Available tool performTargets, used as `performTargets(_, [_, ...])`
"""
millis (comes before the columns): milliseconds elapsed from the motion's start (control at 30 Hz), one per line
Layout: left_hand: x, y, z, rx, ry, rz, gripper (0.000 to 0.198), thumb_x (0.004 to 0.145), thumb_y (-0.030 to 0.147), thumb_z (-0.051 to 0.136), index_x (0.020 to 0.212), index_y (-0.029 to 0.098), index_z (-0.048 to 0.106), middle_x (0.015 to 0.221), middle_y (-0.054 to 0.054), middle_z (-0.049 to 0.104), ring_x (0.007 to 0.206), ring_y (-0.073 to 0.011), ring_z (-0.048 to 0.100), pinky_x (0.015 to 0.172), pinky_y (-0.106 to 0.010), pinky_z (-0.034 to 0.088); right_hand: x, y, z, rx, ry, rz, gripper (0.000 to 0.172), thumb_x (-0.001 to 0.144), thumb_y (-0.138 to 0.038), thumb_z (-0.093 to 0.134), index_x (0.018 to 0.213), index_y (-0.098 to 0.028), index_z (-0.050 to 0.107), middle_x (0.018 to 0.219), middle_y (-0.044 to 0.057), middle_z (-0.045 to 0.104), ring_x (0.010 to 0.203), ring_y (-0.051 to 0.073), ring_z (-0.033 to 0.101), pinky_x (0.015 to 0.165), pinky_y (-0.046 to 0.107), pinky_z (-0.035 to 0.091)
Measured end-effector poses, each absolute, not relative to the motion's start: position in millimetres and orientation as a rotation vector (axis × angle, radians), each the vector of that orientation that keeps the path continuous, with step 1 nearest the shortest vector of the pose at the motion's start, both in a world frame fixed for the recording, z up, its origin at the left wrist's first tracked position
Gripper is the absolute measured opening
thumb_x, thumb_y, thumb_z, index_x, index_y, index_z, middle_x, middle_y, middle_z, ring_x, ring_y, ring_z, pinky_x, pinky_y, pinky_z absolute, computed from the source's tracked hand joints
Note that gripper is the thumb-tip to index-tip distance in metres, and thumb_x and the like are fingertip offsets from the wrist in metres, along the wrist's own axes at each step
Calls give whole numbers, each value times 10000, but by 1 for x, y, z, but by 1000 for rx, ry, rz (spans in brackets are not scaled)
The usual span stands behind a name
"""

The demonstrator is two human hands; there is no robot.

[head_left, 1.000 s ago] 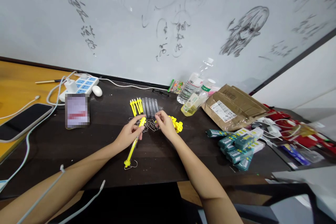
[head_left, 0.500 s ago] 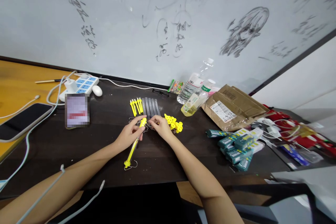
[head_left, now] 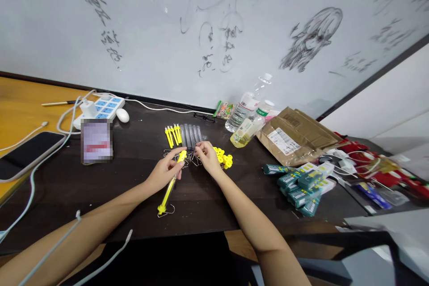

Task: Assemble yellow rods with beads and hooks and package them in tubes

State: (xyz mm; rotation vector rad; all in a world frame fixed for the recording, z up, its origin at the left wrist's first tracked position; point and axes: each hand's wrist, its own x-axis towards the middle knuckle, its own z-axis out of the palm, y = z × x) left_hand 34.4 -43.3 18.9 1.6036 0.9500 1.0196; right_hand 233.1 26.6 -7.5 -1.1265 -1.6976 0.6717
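My left hand (head_left: 165, 171) grips a clear tube with yellow ends (head_left: 170, 185), slanted on the dark table, a wire hook at its lower end. My right hand (head_left: 208, 158) is pinched over a tangle of thin wire hooks (head_left: 191, 159) just beyond the tube's top; whether it holds a hook is too small to tell. Behind the hands lie a row of clear tubes (head_left: 191, 134) and yellow stoppers (head_left: 173, 135). A heap of yellow caps (head_left: 224, 157) sits right of my right hand.
The dark table (head_left: 134, 178) carries a power strip (head_left: 100, 108), a white mouse (head_left: 122, 115), plastic bottles (head_left: 246, 116), a cardboard parcel (head_left: 295, 134) and teal boxes (head_left: 301, 187). A phone (head_left: 27, 154) lies on the orange desk at left. A whiteboard stands behind.
My right hand drew back from the clear tubes toward the wire hooks, then shifted slightly right. My left hand and the tube stayed put.
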Motion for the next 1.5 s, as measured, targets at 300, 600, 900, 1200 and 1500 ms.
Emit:
performTargets(300, [35, -43, 19, 1603, 940, 1008, 522, 893, 357, 472, 1375, 192, 361, 544, 52, 574, 441, -87, 503, 511, -215, 411, 236, 36, -13, -1151, -1579, 807, 312, 790, -444, 579, 642, -208, 437, 658, -9, 565, 668, 146, 562, 671, 286, 472])
performTargets(600, [34, -43, 17, 1613, 948, 1001, 524, 890, 367, 476, 1372, 192, 365, 542, 52, 581, 440, -87, 494, 502, -209, 406, 230, 28, -1, -1057, -1235, 1243, 418, 668, -503, 713, 671, -195, 431, 797, 9, 653, 667, 139, 677, 633, 268, 547])
performTargets(900, [35, -42, 15, 1591, 929, 1043, 522, 897, 391, 467, 1370, 196, 362, 568, 40, 599, 552, -126, 582, 602, -241, 456, 229, 20, 9, -957, -1130, 1396, 390, 677, -446, 736, 705, -197, 437, 787, 3, 673, 693, 147, 702, 615, 238, 569])
performTargets(1200, [37, -39, 12, 1589, 982, 1106, 542, 897, 406, 472, 1385, 199, 357, 820, -58, 718, 959, -224, 656, 861, -339, 437, 218, 12, 14, -905, -1123, 1453, 383, 685, -429, 734, 706, -203, 426, 782, 2, 678, 714, 134, 693, 651, 236, 569])
performTargets(1500, [47, -31, -2, 1483, 788, 1076, 583, 899, 423, 470, 1395, 160, 311, 760, -57, 701, 815, -195, 671, 790, -331, 470, 212, 9, 10, -932, -1267, 1363, 332, 714, -440, 696, 698, -200, 467, 808, 12, 665, 727, 128, 651, 672, 271, 564])
